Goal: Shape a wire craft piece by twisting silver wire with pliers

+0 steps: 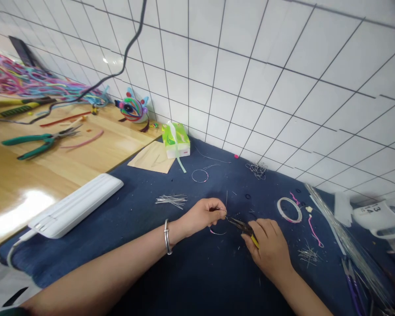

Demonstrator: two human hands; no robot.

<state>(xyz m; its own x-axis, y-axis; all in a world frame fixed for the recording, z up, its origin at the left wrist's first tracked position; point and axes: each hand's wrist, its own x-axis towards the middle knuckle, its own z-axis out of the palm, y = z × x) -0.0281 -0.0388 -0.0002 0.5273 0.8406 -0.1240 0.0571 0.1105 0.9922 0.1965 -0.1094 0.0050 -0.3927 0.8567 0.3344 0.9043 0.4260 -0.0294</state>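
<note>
My left hand pinches a thin wire between thumb and fingertips. One end of it sticks up, and a curved length with a pink bit hangs below the hand. A silver bangle is on the left wrist. In my right hand are needle-nose pliers with a yellow handle, the fingers wrapped round the grips. Their jaws point left, close to the left fingertips. Whether the tips touch the wire is too small to tell.
Cut wire pieces, a wire ring and a tangled wire heap lie on the dark cloth. At right are a white tape-like coil and long wires. A white power bank and green-handled pliers are at left.
</note>
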